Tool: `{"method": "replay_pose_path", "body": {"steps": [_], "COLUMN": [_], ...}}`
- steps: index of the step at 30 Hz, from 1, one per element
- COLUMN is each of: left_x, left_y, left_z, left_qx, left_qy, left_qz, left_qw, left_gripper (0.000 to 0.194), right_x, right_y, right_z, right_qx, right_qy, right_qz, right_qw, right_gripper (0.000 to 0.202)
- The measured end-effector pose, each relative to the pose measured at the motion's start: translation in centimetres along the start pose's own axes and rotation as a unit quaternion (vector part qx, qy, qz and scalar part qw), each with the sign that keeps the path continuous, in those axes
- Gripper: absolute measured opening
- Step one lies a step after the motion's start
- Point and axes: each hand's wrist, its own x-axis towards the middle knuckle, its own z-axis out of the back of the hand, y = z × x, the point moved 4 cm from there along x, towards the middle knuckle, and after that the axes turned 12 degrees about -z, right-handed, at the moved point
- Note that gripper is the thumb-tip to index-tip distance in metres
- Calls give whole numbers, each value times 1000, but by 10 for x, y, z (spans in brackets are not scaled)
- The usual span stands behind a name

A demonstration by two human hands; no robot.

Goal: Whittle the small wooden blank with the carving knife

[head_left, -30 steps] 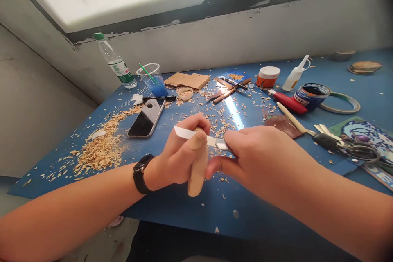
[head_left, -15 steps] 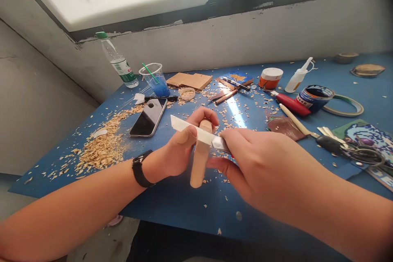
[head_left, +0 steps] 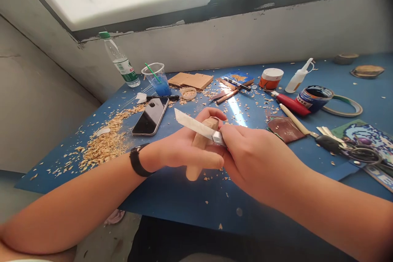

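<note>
A pale piece of wood (head_left: 194, 172), shaped like a short rod, lies across my left hand (head_left: 187, 147). The fingers curl round its far side, and the thumb stretches over it toward my right hand. A black watch (head_left: 139, 160) is strapped to the left wrist. My right hand (head_left: 251, 155) is closed on a utility knife (head_left: 196, 125); its handle is mostly hidden in the fist. The wide blade points left and passes over the upper part of the wood. Whether the edge touches the wood I cannot tell.
Wood shavings (head_left: 104, 147) are heaped at the left of the blue table (head_left: 172, 202). A phone (head_left: 150, 116), a plastic cup (head_left: 158, 82) and a water bottle (head_left: 124, 65) stand or lie beyond. Rightward are a glue bottle (head_left: 296, 81), a paint jar (head_left: 316, 98), tape (head_left: 353, 106) and keys (head_left: 362, 153).
My left thumb has come off the back of the blade and now reaches across the wood. The wood has tilted, its near end shifting slightly left and up. The knife stays in my right hand.
</note>
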Motion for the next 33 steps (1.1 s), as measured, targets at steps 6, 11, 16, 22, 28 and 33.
{"method": "replay_pose_path", "body": {"steps": [6, 11, 16, 22, 28, 33], "left_x": [-8, -7, -7, -11, -3, -1], "left_y": [0, -11, -11, -9, -20, -28], "left_z": [15, 19, 17, 23, 15, 10], "left_qx": [18, -7, -78, -16, 62, 146], "left_qy": [-51, -65, -17, -93, -19, -2], "left_qz": [59, 48, 34, 41, -35, -81], "left_qw": [997, 997, 996, 995, 997, 986], "left_gripper": [74, 56, 49, 56, 22, 13], "right_x": [8, 21, 37, 50, 53, 43], "right_y": [4, 5, 11, 28, 24, 19], "right_z": [1, 2, 5, 7, 8, 10], "right_qx": [-43, -91, -132, -196, -177, -172], "right_qy": [22, 14, 30, 76, 35, -5], "right_qz": [8, -3, -15, 22, 74, 85], "right_qw": [999, 996, 991, 977, 981, 981], "right_gripper": [14, 13, 25, 23, 13, 7]}}
